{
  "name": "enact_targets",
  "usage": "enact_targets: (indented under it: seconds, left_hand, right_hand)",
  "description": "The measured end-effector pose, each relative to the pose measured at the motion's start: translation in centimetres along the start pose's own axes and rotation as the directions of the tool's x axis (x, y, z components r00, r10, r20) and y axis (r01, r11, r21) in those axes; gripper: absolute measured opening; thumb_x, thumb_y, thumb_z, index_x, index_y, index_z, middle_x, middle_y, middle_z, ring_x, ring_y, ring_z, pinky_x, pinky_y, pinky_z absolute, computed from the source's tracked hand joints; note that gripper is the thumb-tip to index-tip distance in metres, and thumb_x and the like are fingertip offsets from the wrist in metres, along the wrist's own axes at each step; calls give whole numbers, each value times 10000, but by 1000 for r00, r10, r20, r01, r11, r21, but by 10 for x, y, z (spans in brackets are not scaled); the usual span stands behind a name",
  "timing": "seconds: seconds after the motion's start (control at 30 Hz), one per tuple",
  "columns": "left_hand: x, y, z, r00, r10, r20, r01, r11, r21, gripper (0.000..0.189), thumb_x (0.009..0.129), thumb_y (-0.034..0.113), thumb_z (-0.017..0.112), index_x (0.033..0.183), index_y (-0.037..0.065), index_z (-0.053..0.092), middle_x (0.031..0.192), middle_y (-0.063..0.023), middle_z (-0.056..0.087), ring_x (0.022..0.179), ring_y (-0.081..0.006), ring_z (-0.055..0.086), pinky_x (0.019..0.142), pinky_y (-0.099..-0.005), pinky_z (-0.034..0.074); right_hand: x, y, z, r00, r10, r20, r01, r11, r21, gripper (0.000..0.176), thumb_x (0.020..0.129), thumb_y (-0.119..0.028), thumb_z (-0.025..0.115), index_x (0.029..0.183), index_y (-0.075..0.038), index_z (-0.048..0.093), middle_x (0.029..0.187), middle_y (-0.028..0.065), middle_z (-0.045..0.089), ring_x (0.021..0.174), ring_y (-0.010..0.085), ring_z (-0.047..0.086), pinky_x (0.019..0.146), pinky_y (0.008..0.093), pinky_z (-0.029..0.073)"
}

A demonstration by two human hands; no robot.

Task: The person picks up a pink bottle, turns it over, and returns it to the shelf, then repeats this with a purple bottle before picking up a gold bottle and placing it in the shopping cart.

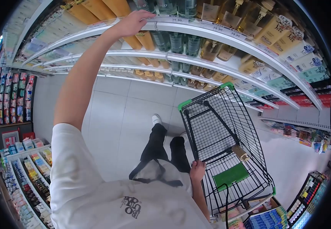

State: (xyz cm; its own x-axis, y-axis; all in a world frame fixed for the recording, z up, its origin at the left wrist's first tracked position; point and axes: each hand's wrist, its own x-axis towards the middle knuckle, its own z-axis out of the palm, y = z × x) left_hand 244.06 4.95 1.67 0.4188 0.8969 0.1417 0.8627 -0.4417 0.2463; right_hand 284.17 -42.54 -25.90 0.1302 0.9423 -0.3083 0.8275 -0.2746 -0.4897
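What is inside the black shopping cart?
Nothing lies in the shopping cart: floor tiles show through its wire. A green flap covers part of the near end, by the right hand.

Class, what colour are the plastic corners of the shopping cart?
Green corners on the black wire shopping cart, clearest in the head view.

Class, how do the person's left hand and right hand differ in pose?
The left hand reaches far out to the shelf edge; the right hand sits close to the body. The left hand's fingers lie open on the edge; the right hand's curl round the cart rim. Both are bare.
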Motion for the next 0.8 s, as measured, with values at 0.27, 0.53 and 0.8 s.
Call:
enact_targets:
  seconds: [0.27, 0.53, 0.8]
  left_hand:
    - [-6, 4, -2, 1000, 12, -6, -12, 999, 32, 372, 924, 158, 460, 1295, 165, 485, 1324, -77, 470, 1241, -258, 400, 1036, -364, 319]
    - [-19, 17, -11, 997, 60, -41, -59, 998, 26, 494, 821, 135, 528, 1293, 27, 430, 1259, -209, 477, 1159, -353, 440, 995, -417, 346]
    - [-21, 0, 1, 987, 151, -51, -140, 976, 169, 477, 851, 161, 532, 1316, 119, 433, 1315, -130, 459, 1232, -290, 397, 1033, -415, 307]
  right_hand:
    - [1, -12, -3, 999, 28, -18, -29, 998, -55, 245, 902, -234, 452, 856, -22, 567, 857, 133, 588, 892, 345, 505, 730, 457, 437]
    - [-1, -12, 8, 998, 3, -63, -10, 992, -122, 155, 855, -136, 493, 840, 0, 567, 851, 146, 595, 891, 373, 509, 746, 455, 449]
    - [-1, -15, 9, 995, -15, -101, -5, 981, -195, 117, 836, -134, 514, 837, -25, 557, 811, 125, 595, 844, 344, 523, 680, 439, 462]
